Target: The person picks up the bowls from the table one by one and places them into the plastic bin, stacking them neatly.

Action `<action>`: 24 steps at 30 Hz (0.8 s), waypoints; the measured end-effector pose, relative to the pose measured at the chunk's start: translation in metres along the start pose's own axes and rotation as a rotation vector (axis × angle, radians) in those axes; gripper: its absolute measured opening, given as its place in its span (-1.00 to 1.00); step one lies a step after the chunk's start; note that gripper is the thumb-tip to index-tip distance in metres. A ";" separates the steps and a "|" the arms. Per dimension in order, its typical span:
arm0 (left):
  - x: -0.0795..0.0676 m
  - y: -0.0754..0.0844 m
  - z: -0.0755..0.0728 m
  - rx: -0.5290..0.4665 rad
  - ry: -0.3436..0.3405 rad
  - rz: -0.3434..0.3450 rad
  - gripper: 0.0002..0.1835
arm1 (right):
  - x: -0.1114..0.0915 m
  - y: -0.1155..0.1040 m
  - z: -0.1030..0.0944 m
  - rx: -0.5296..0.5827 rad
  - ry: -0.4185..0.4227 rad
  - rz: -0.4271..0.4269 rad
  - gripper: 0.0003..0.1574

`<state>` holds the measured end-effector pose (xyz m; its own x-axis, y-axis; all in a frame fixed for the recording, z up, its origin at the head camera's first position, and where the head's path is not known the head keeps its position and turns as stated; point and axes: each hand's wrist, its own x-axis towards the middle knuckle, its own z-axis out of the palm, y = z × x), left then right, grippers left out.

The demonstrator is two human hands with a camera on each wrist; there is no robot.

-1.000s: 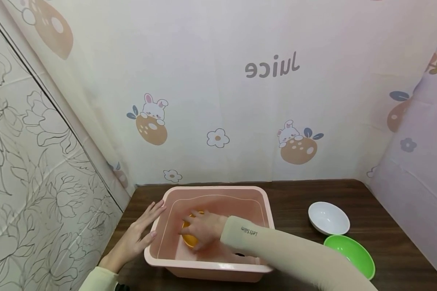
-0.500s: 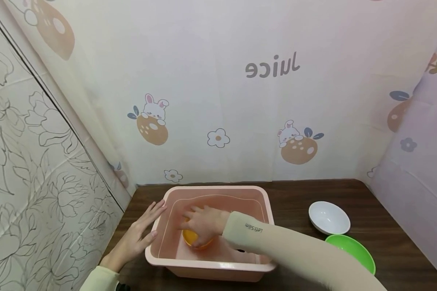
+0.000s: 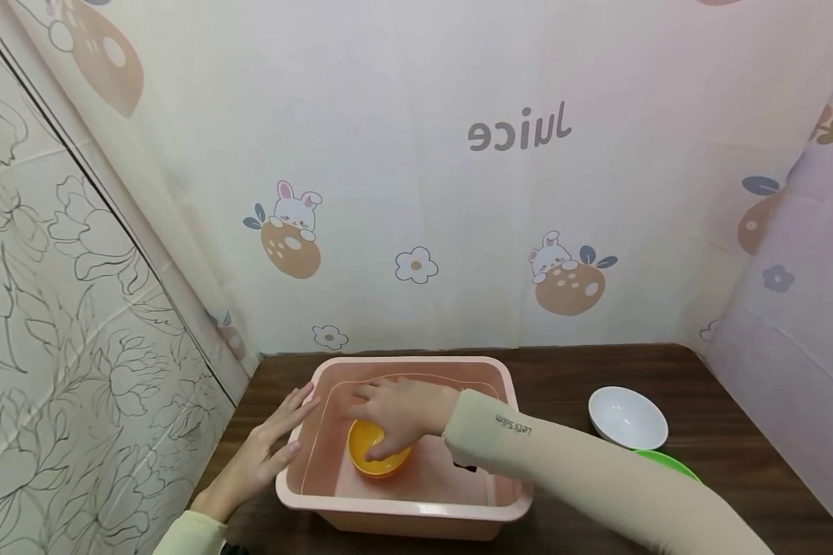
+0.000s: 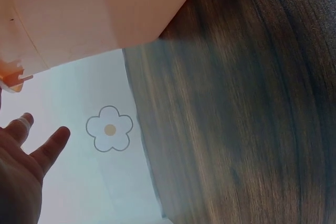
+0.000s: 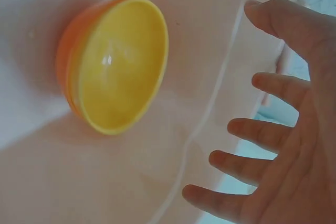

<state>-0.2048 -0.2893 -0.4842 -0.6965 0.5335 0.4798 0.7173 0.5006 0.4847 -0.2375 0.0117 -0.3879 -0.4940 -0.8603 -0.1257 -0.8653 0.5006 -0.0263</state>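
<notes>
Inside a pink plastic tub [image 3: 416,508] sits a yellow bowl [image 3: 378,449], its mouth facing up, with an orange bowl [image 5: 65,59] visible around its outside in the right wrist view. My right hand [image 3: 406,412] reaches over the tub from the right, above the bowls. In the right wrist view its fingers [image 5: 262,134] are spread and stand apart from the yellow bowl. My left hand [image 3: 260,455] lies at the tub's left rim with fingers extended, fingertips right at the edge. In the left wrist view that hand [image 4: 23,169] shows below the tub's wall.
A white bowl [image 3: 627,418] stands on the dark wooden table [image 3: 555,374] to the right of the tub. Beside it a green bowl [image 3: 669,462] is partly hidden by my right sleeve. Patterned cloth hangs [image 3: 416,193] behind the table and along both sides.
My right hand has risen off the bowls and shifted right and back, uncovering more of the yellow bowl. Its sleeve now covers more of the green bowl. The left hand stays at the rim.
</notes>
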 end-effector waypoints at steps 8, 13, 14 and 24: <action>-0.003 0.001 0.001 -0.011 0.002 -0.020 -0.38 | -0.024 0.012 -0.026 0.053 0.035 0.011 -0.11; -0.002 0.000 0.001 -0.011 -0.010 -0.061 -0.37 | -0.040 0.020 -0.038 -0.007 0.046 0.033 -0.08; -0.001 0.000 0.001 -0.013 -0.012 -0.065 -0.37 | -0.043 0.022 -0.040 -0.015 0.051 0.041 -0.07; -0.001 0.001 0.002 -0.018 0.006 -0.021 -0.38 | -0.074 0.040 -0.042 0.094 0.136 0.115 -0.05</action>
<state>-0.2036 -0.2880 -0.4859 -0.7116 0.5192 0.4734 0.7021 0.4992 0.5078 -0.2388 0.0913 -0.3378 -0.6012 -0.7991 0.0021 -0.7941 0.5972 -0.1126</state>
